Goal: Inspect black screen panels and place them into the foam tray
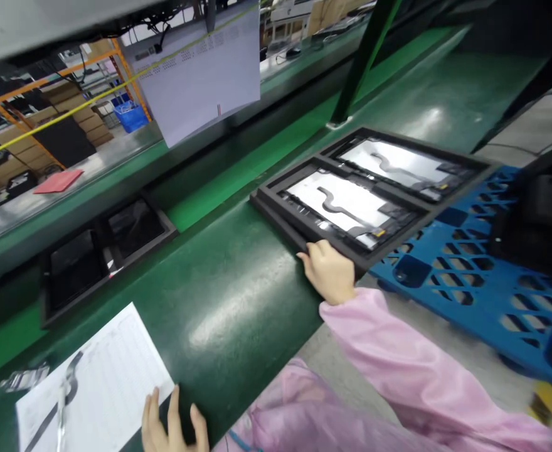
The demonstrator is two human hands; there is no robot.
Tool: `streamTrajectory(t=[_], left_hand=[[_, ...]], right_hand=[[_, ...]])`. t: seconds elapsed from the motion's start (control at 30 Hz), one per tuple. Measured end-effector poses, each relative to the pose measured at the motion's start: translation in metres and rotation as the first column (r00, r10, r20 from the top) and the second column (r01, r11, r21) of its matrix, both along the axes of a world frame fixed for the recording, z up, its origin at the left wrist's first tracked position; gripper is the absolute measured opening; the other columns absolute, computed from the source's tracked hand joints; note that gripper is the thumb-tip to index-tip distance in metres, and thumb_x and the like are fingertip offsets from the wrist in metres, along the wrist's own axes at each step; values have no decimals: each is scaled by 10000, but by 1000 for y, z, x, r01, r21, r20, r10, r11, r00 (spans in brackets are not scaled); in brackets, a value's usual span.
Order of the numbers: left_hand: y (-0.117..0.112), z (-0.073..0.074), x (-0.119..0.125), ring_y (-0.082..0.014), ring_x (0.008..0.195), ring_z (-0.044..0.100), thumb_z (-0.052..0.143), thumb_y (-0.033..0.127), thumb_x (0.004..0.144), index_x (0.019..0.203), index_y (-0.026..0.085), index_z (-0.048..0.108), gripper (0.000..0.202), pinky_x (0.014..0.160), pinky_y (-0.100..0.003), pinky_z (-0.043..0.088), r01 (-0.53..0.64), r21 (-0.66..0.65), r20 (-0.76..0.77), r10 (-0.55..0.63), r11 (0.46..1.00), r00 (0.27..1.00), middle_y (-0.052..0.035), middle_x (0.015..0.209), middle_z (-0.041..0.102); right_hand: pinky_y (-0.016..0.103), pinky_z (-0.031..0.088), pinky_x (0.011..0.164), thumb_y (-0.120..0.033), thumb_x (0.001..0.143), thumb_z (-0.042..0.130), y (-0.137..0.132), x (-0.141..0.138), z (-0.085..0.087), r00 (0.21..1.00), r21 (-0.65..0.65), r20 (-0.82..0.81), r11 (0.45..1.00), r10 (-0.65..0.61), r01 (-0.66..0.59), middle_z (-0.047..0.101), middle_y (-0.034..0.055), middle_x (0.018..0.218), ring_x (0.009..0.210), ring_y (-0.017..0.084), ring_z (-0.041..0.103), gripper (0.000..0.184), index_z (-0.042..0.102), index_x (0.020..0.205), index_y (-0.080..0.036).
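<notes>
My right hand [329, 271] is closed on the near edge of a black foam tray [283, 223] on the green bench. Two flat open-backed device panels, a nearer one [346, 199] and a farther one [396, 164], lie in its compartments, each with a silvery face and a dark curved strip. At the bottom, my left hand [175, 424] has its fingers spread at the corner of a white lined sheet [120, 370]; whether it presses on the paper I cannot tell. Across the sheet lie a dark strip [43, 427] and a slim clear object [61, 411].
Another black tray [111, 274] with dark panels sits on the green strip beyond the bench [229, 295]. A green post [363, 69] rises behind the foam tray. To the right is a blue plastic pallet [473, 276]. A hanging white sheet [205, 81] fills the upper middle.
</notes>
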State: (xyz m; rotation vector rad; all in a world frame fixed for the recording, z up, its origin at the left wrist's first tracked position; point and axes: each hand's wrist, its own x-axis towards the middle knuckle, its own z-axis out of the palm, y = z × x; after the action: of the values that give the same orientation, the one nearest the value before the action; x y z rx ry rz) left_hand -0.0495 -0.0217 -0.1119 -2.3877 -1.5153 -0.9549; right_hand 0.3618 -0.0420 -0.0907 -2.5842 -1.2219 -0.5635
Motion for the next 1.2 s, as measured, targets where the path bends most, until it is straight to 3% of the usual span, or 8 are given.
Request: streamTrajectory(t=[0.13, 0.23, 0.4, 0.7, 0.83, 0.93, 1.03, 1.2], left_hand=[[1, -1, -1, -438, 1235, 591, 659, 228, 829, 1436, 227, 512, 624, 918, -599, 581, 128, 121, -163, -107, 984, 981, -208, 1427, 525], [-1, 3, 4, -369, 1190, 613, 630, 220, 871, 1162, 100, 649, 315, 973, -528, 567, 78, 94, -156, -62, 993, 986, -223, 1266, 610], [-9, 1, 16, -350, 1257, 584, 565, 223, 907, 1193, 132, 667, 317, 1047, -558, 508, 36, -129, -41, -42, 991, 998, -197, 1250, 650], [-13, 32, -5, -239, 1313, 561, 539, 265, 936, 1305, 233, 623, 380, 1143, -441, 494, -7, -315, 26, 16, 949, 1000, -129, 1361, 604], [1, 53, -43, -241, 1344, 527, 464, 229, 972, 1313, 211, 605, 370, 1171, -477, 453, -188, -298, 67, 217, 936, 974, -145, 1380, 572], [-5, 49, -58, -311, 1394, 467, 554, 231, 926, 1296, 180, 612, 378, 1182, -576, 400, -301, -296, 65, 333, 907, 941, -175, 1424, 528], [-23, 37, -72, -342, 1432, 404, 550, 263, 928, 1303, 154, 607, 395, 1197, -603, 356, -430, -279, 73, 466, 859, 882, -192, 1468, 476], [-43, 22, -111, -470, 1472, 299, 479, 377, 968, 1412, 61, 519, 546, 1143, -728, 305, -685, -281, 56, 724, 672, 688, -312, 1536, 344]], right_hand=[[218, 502, 758, -526, 987, 514, 1, -97, -3, 992, 17, -2, 992, 124, -124, 561, 70, 1005, 846, 81, 529, 475, 555, 1167, -89], [213, 507, 759, -499, 987, 528, 0, -158, -8, 982, 43, -14, 981, 190, -190, 561, 78, 1023, 864, 83, 535, 458, 554, 1183, -86], [187, 509, 727, -381, 1003, 516, -6, -230, -11, 951, 54, -45, 951, 307, -305, 575, 84, 1052, 861, 80, 542, 331, 574, 1194, -117], [328, 489, 852, -142, 933, 479, -40, -244, -13, 744, 211, -170, 762, 646, -613, 591, 115, 1197, 955, 165, 518, 326, 638, 1217, -163], [403, 456, 816, -123, 917, 379, -35, -242, 16, 655, 310, -270, 708, 706, -635, 603, 150, 1137, 940, 240, 475, 367, 675, 1133, -153], [432, 475, 952, -263, 977, 411, 7, -275, 59, 486, 344, -338, 587, 806, -733, 582, 141, 1178, 1054, 250, 486, 363, 625, 1249, -152], [416, 441, 1121, -276, 974, 479, 90, -340, 86, 223, 351, -393, 369, 892, -861, 519, 101, 1339, 1256, 221, 463, 417, 546, 1374, -181], [485, 412, 1186, -372, 961, 596, 224, -430, 60, -59, 352, -506, 143, 861, -925, 336, 142, 1539, 1408, 254, 402, 591, 421, 1486, -165]])
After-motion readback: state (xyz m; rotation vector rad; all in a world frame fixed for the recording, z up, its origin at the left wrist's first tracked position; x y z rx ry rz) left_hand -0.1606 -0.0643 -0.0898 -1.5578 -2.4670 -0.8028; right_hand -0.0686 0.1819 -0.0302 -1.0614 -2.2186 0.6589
